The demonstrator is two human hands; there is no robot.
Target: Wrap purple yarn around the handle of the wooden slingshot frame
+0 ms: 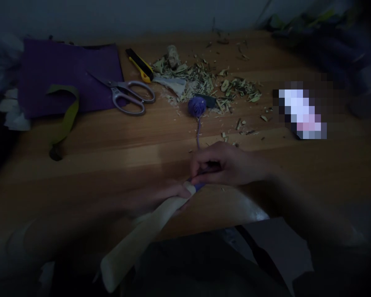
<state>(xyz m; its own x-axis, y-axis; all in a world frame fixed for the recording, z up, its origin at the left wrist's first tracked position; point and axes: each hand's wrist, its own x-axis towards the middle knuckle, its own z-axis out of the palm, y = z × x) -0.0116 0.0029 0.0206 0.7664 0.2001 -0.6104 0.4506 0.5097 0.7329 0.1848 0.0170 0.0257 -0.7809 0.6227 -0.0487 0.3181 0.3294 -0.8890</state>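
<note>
My left hand (170, 192) is closed around a pale, peeled-looking wooden stick (139, 237), close to its far end. The stick slants down toward my lap, its thick near end lowest. Purple yarn (199, 187) shows around the far tip. My right hand (230, 163) pinches at that tip, thumb and forefinger on the yarn; its other fingers are curled. From a small ball of purple yarn (197, 107) on the table, a strand (198, 134) runs toward my right hand and passes out of sight behind it.
Grey-handled scissors (128, 97) lie partly on a purple sheet (64, 78) at left, near an olive strap (69, 117). A yellow-black utility knife (139, 65) rests beside a heap of wood shavings (200, 78). A pixelated bright object (301, 109) is at right on the wooden table (111, 152).
</note>
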